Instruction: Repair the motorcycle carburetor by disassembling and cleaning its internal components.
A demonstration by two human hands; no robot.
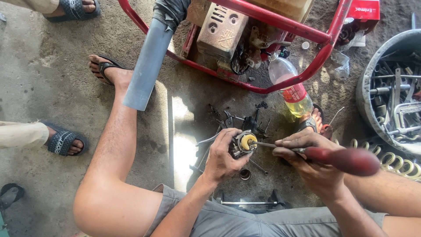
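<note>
Left hand [221, 158] was closed around a small carburettor [242, 144], held above the oily floor [52, 79] between the knees. Right hand [307, 156] gripped a red-handled screwdriver [346, 160], fingers fully wrapped, with the blade tip set against the yellow part of the carburettor face. Step in hand appeared to be working a fastener or jet on that face. Next move would call for steady support and the tip kept seated. Loose tools [245, 120] lay just beyond, near a red-framed engine [228, 33].

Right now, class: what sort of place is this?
Probably a small repair workshop: bare concrete floor, a red-framed engine, and a tub of metal tools.
</note>
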